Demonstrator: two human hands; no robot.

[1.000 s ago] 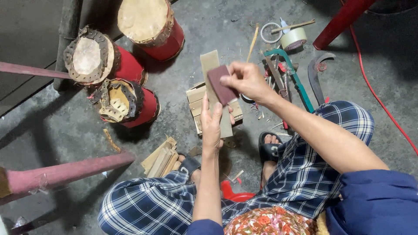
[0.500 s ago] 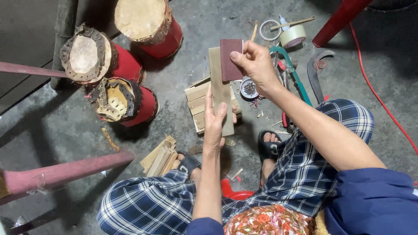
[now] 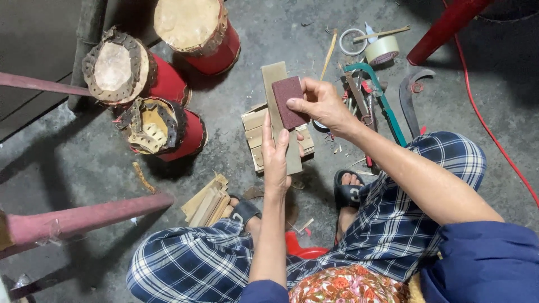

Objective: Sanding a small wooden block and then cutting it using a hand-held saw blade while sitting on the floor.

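Head view, read from left to right as I see it: three red drums (image 3: 163, 84) stand at upper left; a bundle of wooden strips (image 3: 206, 203) lies at lower centre-left. At centre, the left hand (image 3: 276, 159) grips a flat wooden slat (image 3: 274, 84) upright above a stack of slats (image 3: 254, 134). The right hand (image 3: 323, 104) pinches a dark red sanding pad (image 3: 288, 101) flat against the slat. Hand tools (image 3: 382, 106) and tape rolls (image 3: 373, 46) lie at upper right.
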